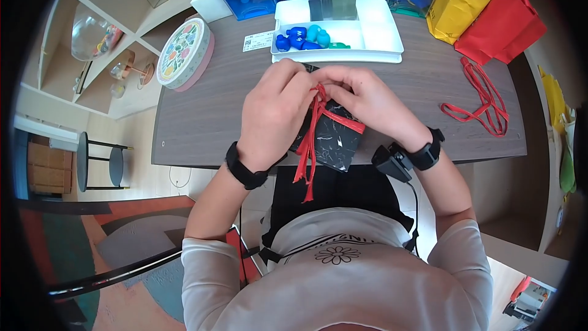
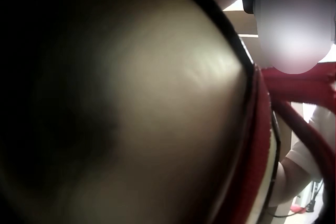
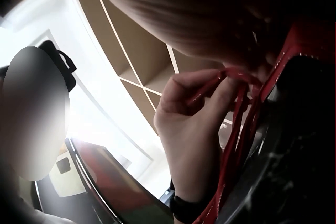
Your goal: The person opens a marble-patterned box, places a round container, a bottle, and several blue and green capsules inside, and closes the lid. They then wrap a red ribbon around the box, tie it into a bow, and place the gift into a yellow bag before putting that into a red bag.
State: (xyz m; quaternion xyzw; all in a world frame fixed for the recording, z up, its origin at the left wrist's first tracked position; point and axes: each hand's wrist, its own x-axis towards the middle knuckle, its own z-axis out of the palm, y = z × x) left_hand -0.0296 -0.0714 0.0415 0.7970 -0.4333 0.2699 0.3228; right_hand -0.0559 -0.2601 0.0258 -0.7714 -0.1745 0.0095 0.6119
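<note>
A black marbled box point(image 1: 339, 147) with red ribbon point(image 1: 313, 124) round it lies at the table's near edge. The left hand point(image 1: 274, 110) is over its left side, fingertips pinching the ribbon at the knot. From the right, the right hand point(image 1: 375, 103) reaches in with curled fingers, holding ribbon at the same knot. Ribbon tails hang past the near edge. In the right wrist view the left hand point(image 3: 191, 124) pinches a ribbon loop point(image 3: 236, 74) between thumb and finger. The left wrist view is mostly a dark blur, with red ribbon point(image 2: 260, 145) at its right.
Behind the hands stands a white tray point(image 1: 337, 57) with blue and teal pieces and small boxes. A round floral box point(image 1: 185, 52) is at left, a loose red ribbon point(image 1: 490, 101) at right. Yellow point(image 1: 456, 3) and red bags point(image 1: 502, 18) stand at the back right.
</note>
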